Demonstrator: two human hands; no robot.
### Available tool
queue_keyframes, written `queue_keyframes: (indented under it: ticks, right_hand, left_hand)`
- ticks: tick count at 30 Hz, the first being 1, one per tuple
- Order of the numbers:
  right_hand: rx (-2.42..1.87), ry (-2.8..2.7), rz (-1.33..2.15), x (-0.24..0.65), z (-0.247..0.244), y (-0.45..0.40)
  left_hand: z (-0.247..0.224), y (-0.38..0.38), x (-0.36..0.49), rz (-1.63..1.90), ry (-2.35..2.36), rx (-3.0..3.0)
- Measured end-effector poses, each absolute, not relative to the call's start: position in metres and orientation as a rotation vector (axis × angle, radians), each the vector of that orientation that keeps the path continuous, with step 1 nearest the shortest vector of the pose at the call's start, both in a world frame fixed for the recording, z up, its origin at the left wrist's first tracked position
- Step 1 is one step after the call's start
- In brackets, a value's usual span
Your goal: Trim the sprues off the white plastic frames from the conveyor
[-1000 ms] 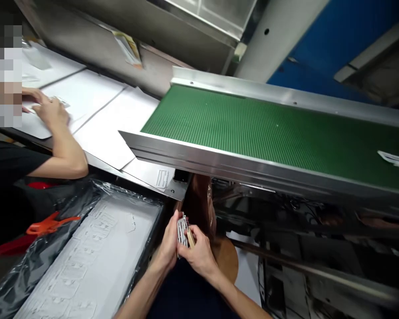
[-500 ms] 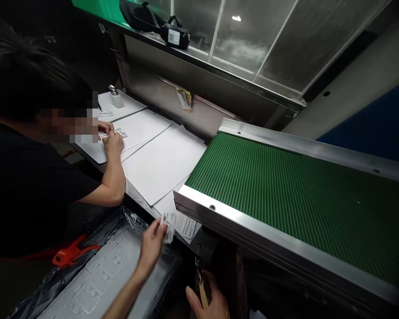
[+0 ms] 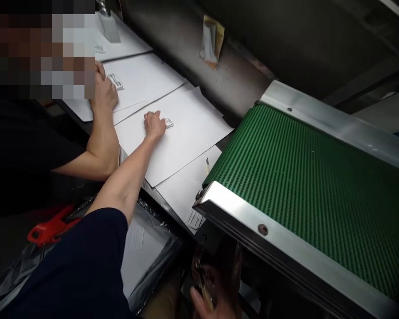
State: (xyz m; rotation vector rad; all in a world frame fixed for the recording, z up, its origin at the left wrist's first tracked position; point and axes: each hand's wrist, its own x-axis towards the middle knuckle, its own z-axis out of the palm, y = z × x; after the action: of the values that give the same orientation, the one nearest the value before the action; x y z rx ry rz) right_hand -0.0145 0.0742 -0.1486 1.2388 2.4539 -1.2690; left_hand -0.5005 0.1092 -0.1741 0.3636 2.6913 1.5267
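My left hand (image 3: 155, 125) reaches out over a large white sheet (image 3: 182, 155), fingers bent together at the left end of a small flat white slotted piece (image 3: 169, 123). Part of that piece is hidden under the fingers. Low in the view, in shadow, my right hand (image 3: 217, 294) is closed around a slim tool with a beige handle (image 3: 207, 297); its metal end is too dark to make out. More slotted pieces (image 3: 195, 219) lie at the table corner near the conveyor. A craft knife (image 3: 207, 166) rests on the sheet beside the belt.
A green ribbed conveyor (image 3: 286, 186) with metal side rails fills the right side. At left a co-worker's hand (image 3: 104, 91) works at another slotted piece (image 3: 115, 81). Below are a red clamp-like tool (image 3: 49, 226) and a plastic-lined box (image 3: 142, 266). A metal block (image 3: 109, 27) stands at the back.
My left hand has moved forward from the table edge onto the white sheet, bringing the slotted piece with it. The view has tilted down and closer. My right hand still holds the slim tool.
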Motion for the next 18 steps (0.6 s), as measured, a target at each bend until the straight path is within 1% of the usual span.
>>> queue_keyframes:
  ticks: [2,5,6,7,8,9,12,15,17,18]
  right_hand:
    - [1.090,2.607,-1.252,-0.038,-0.148,0.080]
    - [0.762,2.858,-0.998,-0.098,-0.151,0.095]
    - [0.664,2.923,-0.902,-0.121,-0.153,0.100]
    - [0.558,2.980,-0.819,-0.142,-0.155,0.105]
    - [0.460,3.030,-0.732,-0.162,-0.158,0.110]
    - [0.370,3.072,-0.642,-0.180,-0.162,0.115]
    - [0.148,3.128,-0.384,-0.217,-0.176,0.127]
    - [0.040,3.111,-0.269,-0.227,-0.185,0.128]
    - [0.025,3.158,-0.319,-0.220,-0.187,0.114]
    - [0.017,3.187,-0.400,-0.214,-0.189,0.103]
  left_hand:
    - [-0.167,0.092,-0.466,1.582,2.708,0.472]
    - [-0.165,0.031,-0.376,1.705,2.667,0.586]
    - [-0.172,0.002,-0.338,1.814,2.591,0.504]
    - [-0.183,-0.028,-0.300,1.844,2.545,0.313]
    - [-0.199,-0.059,-0.263,1.743,2.532,0.070]
    - [-0.218,-0.088,-0.229,1.507,2.519,-0.140]
    - [-0.282,-0.152,-0.160,1.145,2.467,-0.374]
    - [-0.336,-0.167,-0.142,0.937,2.448,-0.448]
    - [-0.360,-0.156,-0.144,0.857,2.465,-0.436]
    - [-0.369,-0.147,-0.145,0.824,2.477,-0.425]
